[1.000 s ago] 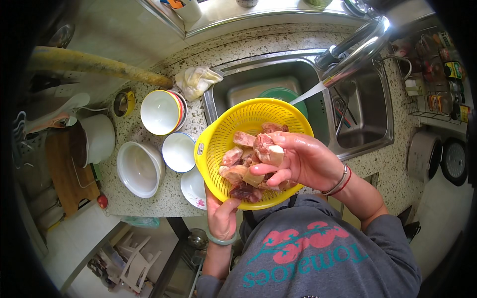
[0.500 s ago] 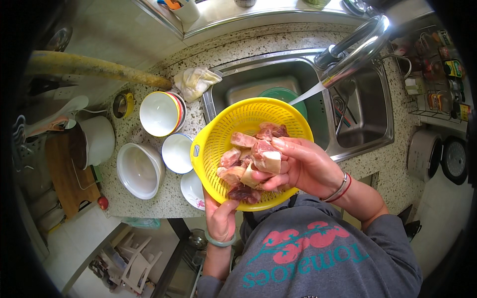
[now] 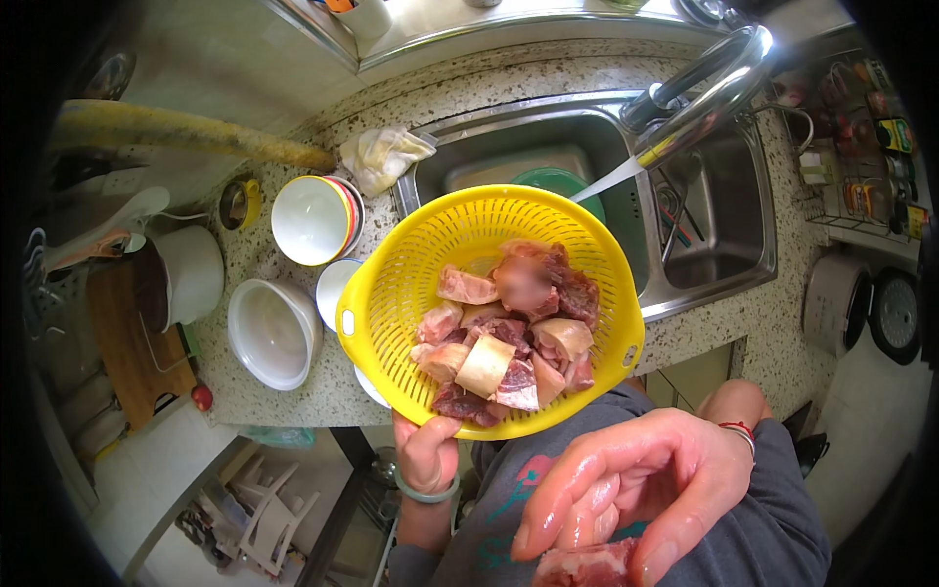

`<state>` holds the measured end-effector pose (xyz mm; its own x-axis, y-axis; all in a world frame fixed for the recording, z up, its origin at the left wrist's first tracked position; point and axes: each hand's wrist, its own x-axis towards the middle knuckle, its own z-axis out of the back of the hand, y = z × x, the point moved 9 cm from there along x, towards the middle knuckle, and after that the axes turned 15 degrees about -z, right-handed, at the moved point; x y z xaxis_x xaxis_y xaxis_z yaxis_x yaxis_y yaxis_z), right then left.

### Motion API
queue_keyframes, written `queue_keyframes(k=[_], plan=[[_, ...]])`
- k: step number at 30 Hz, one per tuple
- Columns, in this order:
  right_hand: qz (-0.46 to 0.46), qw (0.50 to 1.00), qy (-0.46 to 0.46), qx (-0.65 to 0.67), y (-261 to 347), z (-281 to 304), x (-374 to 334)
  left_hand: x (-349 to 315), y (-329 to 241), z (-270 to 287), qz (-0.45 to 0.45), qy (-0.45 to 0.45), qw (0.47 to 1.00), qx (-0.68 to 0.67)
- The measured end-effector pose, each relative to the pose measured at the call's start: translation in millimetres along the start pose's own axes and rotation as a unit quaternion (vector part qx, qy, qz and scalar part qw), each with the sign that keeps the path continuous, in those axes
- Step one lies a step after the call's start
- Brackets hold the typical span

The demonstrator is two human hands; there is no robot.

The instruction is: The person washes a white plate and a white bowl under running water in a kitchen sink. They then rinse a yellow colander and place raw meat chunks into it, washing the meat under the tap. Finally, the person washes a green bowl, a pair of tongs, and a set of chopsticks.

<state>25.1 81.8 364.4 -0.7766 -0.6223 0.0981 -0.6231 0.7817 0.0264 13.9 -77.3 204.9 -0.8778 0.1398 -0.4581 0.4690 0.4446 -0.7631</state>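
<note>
My left hand (image 3: 427, 452) grips the lower edge of a yellow plastic colander (image 3: 384, 293), its thumb on the outside and the other fingers partly hidden underneath. Inside lie several chunks of raw meat (image 3: 486, 366), red with pale skin and fat, heaped toward the right and lower side. One chunk at the top of the heap looks blurred. Close to my body and below the colander, my wet right hand (image 3: 636, 479) pinches a chunk of raw meat (image 3: 587, 565) between thumb and fingers; the frame's lower edge cuts it off.
Behind the colander is a double steel sink (image 3: 606, 137) with a green basin (image 3: 562, 186); water runs from the faucet (image 3: 706, 98). Stacked bowls (image 3: 311, 220), a white bowl (image 3: 274, 333) and a cloth (image 3: 383, 159) stand left. A wire rack (image 3: 871, 176) with jars is right.
My right hand has come out of the colander toward my body with a chunk of meat. The colander now shows more of its right side and appears larger.
</note>
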Motion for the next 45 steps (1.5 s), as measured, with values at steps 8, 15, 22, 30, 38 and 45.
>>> queue_keyframes(k=[8, 15, 22, 30, 38, 45], plan=[[-0.044, 0.998, -0.02, 0.03, -4, 1, -1, 1, -2, -1, -0.006, 0.01, 1.0, 0.009], [-0.05, 0.999, 0.008, -0.019, 10, 0, 0, 3, -5, -4, -0.011, 0.029, 0.999, 0.025], [0.135, 0.633, -0.395, -0.652, 83, 59, -8, 7, -15, -33, -0.041, 0.054, 0.996, 0.06], [0.036, 0.284, -0.363, -0.887, 75, 91, 24, 5, -11, -41, -0.043, 0.083, 0.993, 0.077], [0.103, 0.473, -0.387, -0.785, 86, 82, 19, 6, -15, -36, -0.039, 0.079, 0.992, 0.092], [-0.038, 0.895, -0.339, -0.287, 71, 105, 5, 8, -19, -38, -0.045, 0.066, 0.993, 0.092]])
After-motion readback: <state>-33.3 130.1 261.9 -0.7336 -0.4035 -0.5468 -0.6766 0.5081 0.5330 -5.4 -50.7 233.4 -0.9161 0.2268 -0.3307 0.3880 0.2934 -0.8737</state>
